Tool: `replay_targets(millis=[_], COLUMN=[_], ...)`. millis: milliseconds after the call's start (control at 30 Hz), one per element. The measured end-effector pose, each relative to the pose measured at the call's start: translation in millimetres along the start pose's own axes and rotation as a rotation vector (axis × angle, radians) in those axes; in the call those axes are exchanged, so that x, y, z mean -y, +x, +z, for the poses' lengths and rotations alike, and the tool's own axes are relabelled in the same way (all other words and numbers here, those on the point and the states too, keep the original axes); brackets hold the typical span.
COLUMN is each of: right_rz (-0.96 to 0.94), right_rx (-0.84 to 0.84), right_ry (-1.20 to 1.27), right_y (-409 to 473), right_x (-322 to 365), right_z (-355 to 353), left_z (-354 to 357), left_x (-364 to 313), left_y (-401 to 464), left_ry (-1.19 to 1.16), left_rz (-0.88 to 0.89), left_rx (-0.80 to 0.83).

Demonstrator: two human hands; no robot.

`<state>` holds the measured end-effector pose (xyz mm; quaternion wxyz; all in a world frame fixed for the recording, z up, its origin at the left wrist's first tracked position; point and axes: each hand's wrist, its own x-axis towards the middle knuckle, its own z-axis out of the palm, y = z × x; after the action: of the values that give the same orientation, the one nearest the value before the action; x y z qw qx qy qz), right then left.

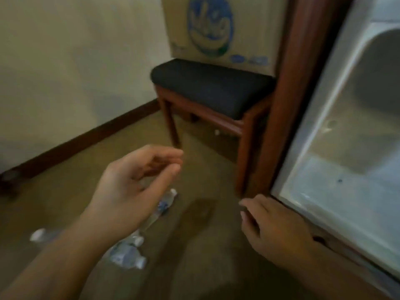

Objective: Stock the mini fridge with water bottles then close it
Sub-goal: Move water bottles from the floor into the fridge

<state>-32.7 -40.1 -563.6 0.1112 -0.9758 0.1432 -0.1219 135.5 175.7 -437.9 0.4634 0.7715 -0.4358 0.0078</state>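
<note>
The mini fridge stands open at the right, its pale interior showing no bottles. Several clear water bottles with white caps lie on the carpet at lower left; one lies under my left hand, others sit nearer me. My left hand hovers above them, palm half up, fingers curled apart, holding nothing. My right hand rests low by the fridge's bottom left corner, fingers bent and empty as far as the blur lets me see.
A wooden stool with a black cushion stands just left of the fridge's wooden cabinet frame. A cardboard box with a blue logo sits on it. A cream wall with a dark baseboard runs along the left.
</note>
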Motion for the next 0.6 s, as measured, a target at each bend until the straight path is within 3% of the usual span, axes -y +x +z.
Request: replay_targets(millis=[100, 267, 333, 533, 600], right_rz=[-0.148, -0.221, -0.243, -0.328, -0.260], right_rx=[0.086, 0.254, 0.306, 0.417, 0.489], right_ry=[0.073, 0.149, 0.172, 0.167, 0.182], right_y=[31.6, 62.8, 74.8, 116.7, 132.8], right_x=[46.1, 105.7, 123.2, 165.6, 180.9], right_z=[47.1, 107.7, 122.1, 154.3, 166.8], left_z=[-45.7, -81.9, -89.2, -85.0, -80.2], left_x=[35.9, 86.6, 107.1, 173.4, 191.4], left_y=[-43.6, -94.4, -106.0, -121.4, -125.1], left_ry=[0.135, 0.286, 0.353, 0.611, 0.681], left_rz=[-0.237, -0.548, -0.642, -1.061, -1.125], left_rx=[-0.190, -0.242, -0.226, 0.018, -0.024])
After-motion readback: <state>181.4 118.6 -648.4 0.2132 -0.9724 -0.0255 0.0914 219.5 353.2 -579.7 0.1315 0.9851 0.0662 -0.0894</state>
